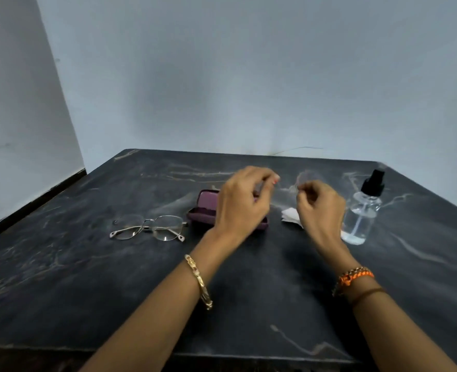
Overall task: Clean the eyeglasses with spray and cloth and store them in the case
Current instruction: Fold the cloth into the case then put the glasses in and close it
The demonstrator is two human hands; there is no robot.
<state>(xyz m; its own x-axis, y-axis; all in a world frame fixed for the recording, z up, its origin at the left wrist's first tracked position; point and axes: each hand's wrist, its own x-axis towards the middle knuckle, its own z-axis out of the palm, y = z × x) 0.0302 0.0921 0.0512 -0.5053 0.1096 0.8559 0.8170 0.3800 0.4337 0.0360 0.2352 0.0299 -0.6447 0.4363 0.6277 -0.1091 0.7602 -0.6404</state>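
Note:
The thin metal-framed eyeglasses (152,228) lie on the dark table (87,277), left of centre. Just right of them sits the purple case (203,210), lid raised, partly hidden behind my left hand (240,205). That hand hovers above the case with bent fingers and nothing visible in it. My right hand (318,208) hovers over the white cloth (291,217), fingers curled in; a faint blurred shape shows at its fingertips and I cannot tell what it is. The clear spray bottle (364,213) with a black pump top stands upright to the right, on the cloth's far corner.
The table's back edge meets a pale wall (248,76), and a second wall closes the left side. The table's front edge runs along the bottom of the view. Both wrists wear bracelets.

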